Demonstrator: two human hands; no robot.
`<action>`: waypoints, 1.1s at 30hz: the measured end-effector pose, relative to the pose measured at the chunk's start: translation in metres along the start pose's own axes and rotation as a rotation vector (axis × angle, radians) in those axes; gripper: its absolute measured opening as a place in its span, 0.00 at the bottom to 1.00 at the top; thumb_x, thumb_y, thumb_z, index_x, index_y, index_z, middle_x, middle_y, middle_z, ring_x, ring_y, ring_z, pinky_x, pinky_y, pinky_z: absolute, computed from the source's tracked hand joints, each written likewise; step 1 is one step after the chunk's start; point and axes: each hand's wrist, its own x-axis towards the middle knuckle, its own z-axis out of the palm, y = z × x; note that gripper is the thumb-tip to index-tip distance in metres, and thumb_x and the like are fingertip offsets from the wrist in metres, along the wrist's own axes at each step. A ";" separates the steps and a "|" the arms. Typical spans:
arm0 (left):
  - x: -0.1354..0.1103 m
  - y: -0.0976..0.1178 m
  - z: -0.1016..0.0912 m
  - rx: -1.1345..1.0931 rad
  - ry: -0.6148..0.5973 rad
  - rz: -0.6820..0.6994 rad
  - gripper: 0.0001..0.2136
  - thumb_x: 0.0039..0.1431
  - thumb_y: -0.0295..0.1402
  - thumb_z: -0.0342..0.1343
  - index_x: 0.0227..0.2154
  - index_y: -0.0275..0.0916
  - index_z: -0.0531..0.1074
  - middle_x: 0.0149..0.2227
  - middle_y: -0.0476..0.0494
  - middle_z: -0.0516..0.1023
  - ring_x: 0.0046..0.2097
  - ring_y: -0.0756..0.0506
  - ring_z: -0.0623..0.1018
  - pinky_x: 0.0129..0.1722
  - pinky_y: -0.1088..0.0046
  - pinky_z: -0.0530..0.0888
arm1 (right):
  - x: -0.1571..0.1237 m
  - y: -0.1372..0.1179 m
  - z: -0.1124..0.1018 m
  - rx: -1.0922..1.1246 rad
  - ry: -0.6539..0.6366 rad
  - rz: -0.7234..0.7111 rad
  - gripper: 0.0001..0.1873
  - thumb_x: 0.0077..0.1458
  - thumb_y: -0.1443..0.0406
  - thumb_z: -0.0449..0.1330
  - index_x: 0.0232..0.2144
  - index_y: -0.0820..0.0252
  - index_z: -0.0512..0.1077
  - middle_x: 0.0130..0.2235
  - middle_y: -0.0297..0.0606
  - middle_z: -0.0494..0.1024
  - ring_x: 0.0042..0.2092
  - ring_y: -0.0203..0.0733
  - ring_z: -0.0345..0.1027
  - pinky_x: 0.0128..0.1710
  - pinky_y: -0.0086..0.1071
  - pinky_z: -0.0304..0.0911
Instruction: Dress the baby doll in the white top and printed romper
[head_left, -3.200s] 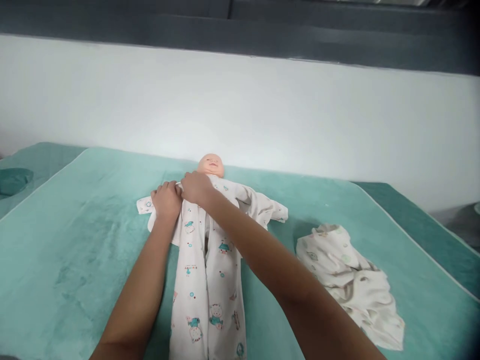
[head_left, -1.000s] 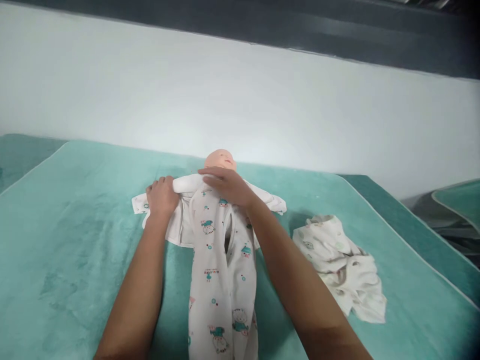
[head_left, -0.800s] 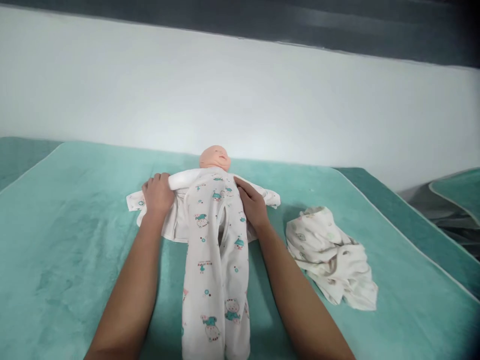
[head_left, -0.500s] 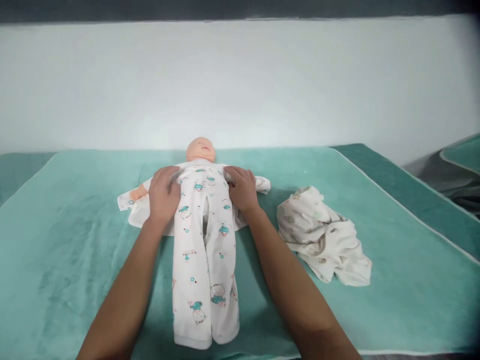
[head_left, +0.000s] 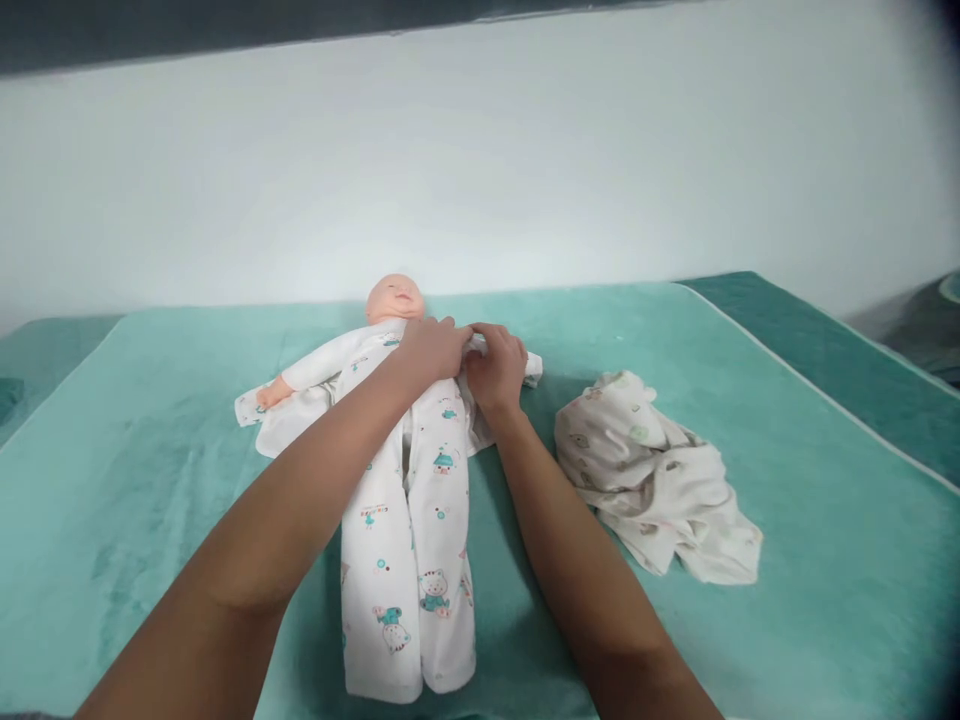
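A baby doll (head_left: 395, 297) lies on its back in a white long-sleeved top (head_left: 330, 358). White pants with animal prints (head_left: 382, 590) are laid over its chest, legs toward me. My left hand (head_left: 433, 348) reaches across the chest to the doll's right-side shoulder, fingers bent down; its thumb and fingertips are partly hidden. Beside it, my right hand (head_left: 496, 368) is curled round the sleeved upper arm on that side, the two hands nearly touching. A printed white cuff (head_left: 534, 369) sticks out past my right hand. The doll's other hand (head_left: 274, 392) rests on another sleeve end.
A crumpled white printed cloth (head_left: 660, 480) lies right of the doll, close to my right forearm. Everything rests on a turquoise padded mat (head_left: 172, 500) with pale piping. A white wall (head_left: 480, 170) stands behind the mat's far edge.
My left hand has left the pants' left edge and crossed the chest to the doll's right-side shoulder. My right hand stays at that side, moved slightly right. The view has tilted a little.
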 end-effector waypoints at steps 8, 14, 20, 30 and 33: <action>-0.023 -0.020 -0.005 -0.073 0.010 -0.071 0.17 0.59 0.30 0.56 0.51 0.43 0.74 0.53 0.37 0.74 0.55 0.35 0.75 0.55 0.58 0.69 | 0.005 0.008 0.007 0.071 0.026 0.145 0.23 0.56 0.68 0.49 0.52 0.60 0.73 0.54 0.50 0.76 0.54 0.53 0.69 0.57 0.46 0.61; 0.006 -0.004 0.008 0.015 -0.036 -0.065 0.16 0.59 0.27 0.56 0.50 0.36 0.76 0.52 0.31 0.77 0.55 0.33 0.76 0.52 0.57 0.71 | 0.009 0.004 0.009 0.008 -0.077 0.185 0.23 0.60 0.67 0.47 0.55 0.59 0.70 0.57 0.50 0.73 0.57 0.51 0.68 0.57 0.43 0.61; 0.024 -0.006 0.009 0.051 -0.103 -0.045 0.17 0.61 0.25 0.55 0.52 0.36 0.74 0.48 0.33 0.81 0.50 0.39 0.79 0.50 0.61 0.70 | 0.012 0.011 0.006 0.249 -0.060 0.205 0.22 0.55 0.67 0.51 0.51 0.59 0.71 0.56 0.47 0.74 0.54 0.47 0.71 0.56 0.40 0.64; -0.022 -0.037 -0.031 0.103 -0.044 -0.027 0.13 0.60 0.24 0.54 0.48 0.36 0.71 0.48 0.34 0.78 0.46 0.40 0.77 0.40 0.66 0.70 | 0.023 0.031 0.010 0.748 0.104 0.383 0.18 0.39 0.69 0.55 0.37 0.59 0.74 0.42 0.40 0.80 0.47 0.47 0.74 0.48 0.40 0.68; -0.028 -0.050 -0.033 0.099 -0.061 -0.058 0.12 0.61 0.28 0.55 0.47 0.38 0.70 0.47 0.35 0.78 0.44 0.38 0.77 0.36 0.64 0.70 | 0.026 0.041 0.014 0.839 0.108 0.437 0.18 0.36 0.69 0.57 0.35 0.59 0.74 0.39 0.38 0.79 0.46 0.47 0.74 0.46 0.39 0.68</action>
